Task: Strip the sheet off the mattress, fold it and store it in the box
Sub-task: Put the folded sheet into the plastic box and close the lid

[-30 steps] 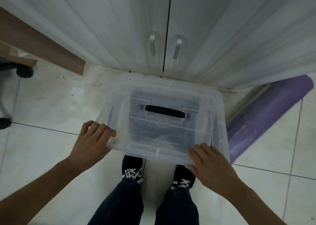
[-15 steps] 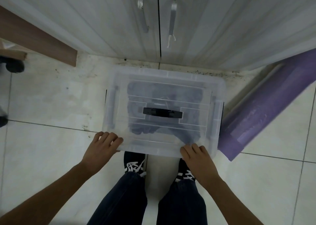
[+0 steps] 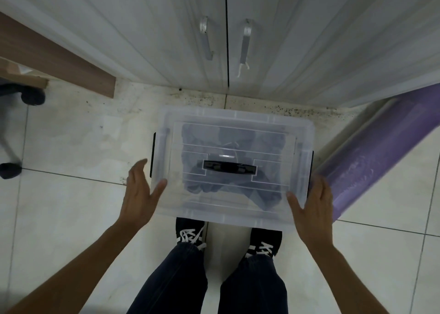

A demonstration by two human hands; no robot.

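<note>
Hands flank the near corners of the clear box (image 3: 238, 116), which sits lidded on the floor tiles (image 3: 71, 206) in front of the cabinet doors (image 3: 166, 39). The left hand (image 3: 140, 194) is spread open at 8 o'clock with only its thumb tip on the lid. The right hand (image 3: 314, 201) lies flat and open along the side at 4 o'clock, thumb resting on the lid. Neither is clamped on anything. The dark sheet (image 3: 269, 142) shows through the lid, bunched unevenly around the black handle (image 3: 229, 167), so the storing looks nearly done. The main risk is probably the lid. I cannot tell whether the black latch at 9 o'clock (image 3: 154, 156) or the one at 3 o'clock (image 3: 312, 163) is clipped, and a loose lid could pop off if the box is lifted by its handle. A hump of fabric near the rim could also keep one side from seating. The purple roll (image 3: 371, 151) lies just beside the box at 3 o'clock, leaving the right fingers little room, so a sideways shove could pinch them. The near edge sits close over the shoes (image 3: 190, 232), and tipping it toward 6 o'clock could catch the toes.
</note>
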